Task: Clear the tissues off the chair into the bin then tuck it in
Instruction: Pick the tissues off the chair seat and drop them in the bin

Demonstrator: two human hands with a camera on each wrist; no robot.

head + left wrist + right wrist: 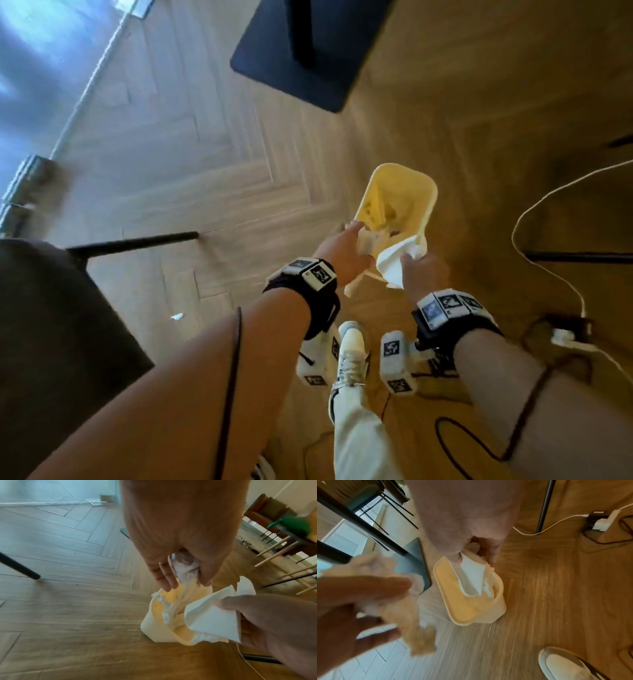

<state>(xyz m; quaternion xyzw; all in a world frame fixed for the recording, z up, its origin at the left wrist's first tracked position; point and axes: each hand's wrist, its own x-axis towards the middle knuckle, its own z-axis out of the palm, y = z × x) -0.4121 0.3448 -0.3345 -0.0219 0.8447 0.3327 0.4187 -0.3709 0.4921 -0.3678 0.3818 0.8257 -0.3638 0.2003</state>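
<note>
Hands [342, 251] [423, 270] pinching crumpled white tissues [399, 262] over rounded yellow plastic bin [430, 192]

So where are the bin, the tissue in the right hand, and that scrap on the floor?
bin [400, 178]: head view, on the far inner wall.
tissue [394, 263]: head view, on the white fold in front of the right hand.
scrap [177, 317]: head view, on the white bit lying on the floor by the chair.
</note>
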